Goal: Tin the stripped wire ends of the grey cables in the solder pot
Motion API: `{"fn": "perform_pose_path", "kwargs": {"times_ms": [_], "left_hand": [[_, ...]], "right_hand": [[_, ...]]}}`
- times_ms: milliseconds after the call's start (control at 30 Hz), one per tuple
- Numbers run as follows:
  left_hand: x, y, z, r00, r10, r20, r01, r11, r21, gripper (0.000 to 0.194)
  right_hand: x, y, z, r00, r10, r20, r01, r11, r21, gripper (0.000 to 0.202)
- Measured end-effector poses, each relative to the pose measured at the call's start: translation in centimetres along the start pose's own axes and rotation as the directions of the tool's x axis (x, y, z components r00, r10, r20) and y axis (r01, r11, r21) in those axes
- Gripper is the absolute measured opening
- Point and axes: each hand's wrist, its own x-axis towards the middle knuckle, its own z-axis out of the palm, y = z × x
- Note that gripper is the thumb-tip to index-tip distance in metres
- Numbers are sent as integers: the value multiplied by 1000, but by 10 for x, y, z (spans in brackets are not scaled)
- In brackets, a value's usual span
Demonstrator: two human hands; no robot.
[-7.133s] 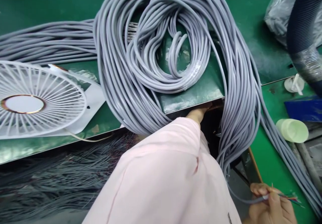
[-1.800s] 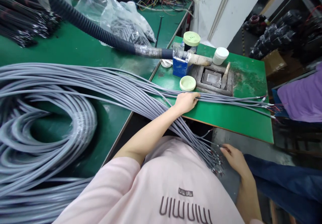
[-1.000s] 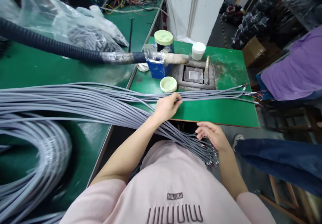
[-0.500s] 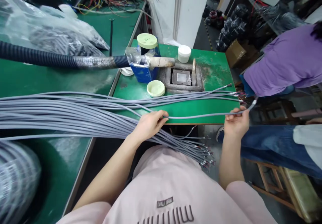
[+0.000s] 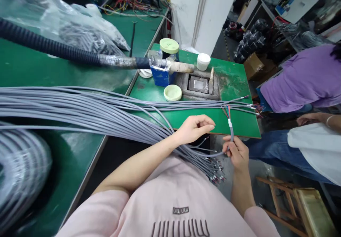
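Observation:
My right hand (image 5: 236, 152) grips a grey cable (image 5: 231, 133) just below its end, which points up. Above the fingers the cable shows a white band (image 5: 229, 122) and fanned-out thin wires (image 5: 227, 112) in red, blue and dark colours. From that hand the cable curves back left, beneath my left hand. My left hand (image 5: 198, 127), its fingers loosely bent and nothing between them, hovers at the near edge of the green board (image 5: 197, 118). Under my left forearm runs a thick bundle of grey cables (image 5: 149, 132); their stripped ends (image 5: 215, 173) hang by my lap.
Several more cables (image 5: 186, 105) lie across the board. Behind them are a framed metal pot (image 5: 201, 84), a pale green lid (image 5: 172, 93), a white tub (image 5: 203, 62) and a ribbed black hose (image 5: 77, 54). Coiled cable (image 5: 26, 173) lies left. Two people are at the right.
My right hand has drawn back left and down, turning the cable end upright. My left hand has let go of the cable and moved right. The view has shifted slightly.

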Motion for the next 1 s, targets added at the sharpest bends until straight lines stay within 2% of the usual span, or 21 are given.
{"fn": "perform_pose_path", "kwargs": {"times_ms": [167, 333, 433, 667, 1000], "left_hand": [[10, 3, 14, 993, -111, -49, 88, 937, -339, 36], [18, -1, 18, 986, -146, -79, 89, 866, -492, 34], [19, -5, 21, 984, -145, -103, 68, 843, -533, 32], [16, -11, 28, 966, -102, -240, -42, 847, -530, 30], [21, -15, 20, 953, -179, -244, -6, 795, -606, 27]], "right_hand": [[-6, -2, 4, 999, 15, 50, -14, 999, -30, 20], [-8, -2, 8, 997, 19, 81, -13, 996, -85, 20], [-8, -2, 10, 996, 18, 92, -7, 993, -121, 21], [-1, 2, 13, 994, 29, 105, -8, 981, -196, 23], [6, -1, 18, 986, -9, 166, 65, 941, -333, 24]]}}
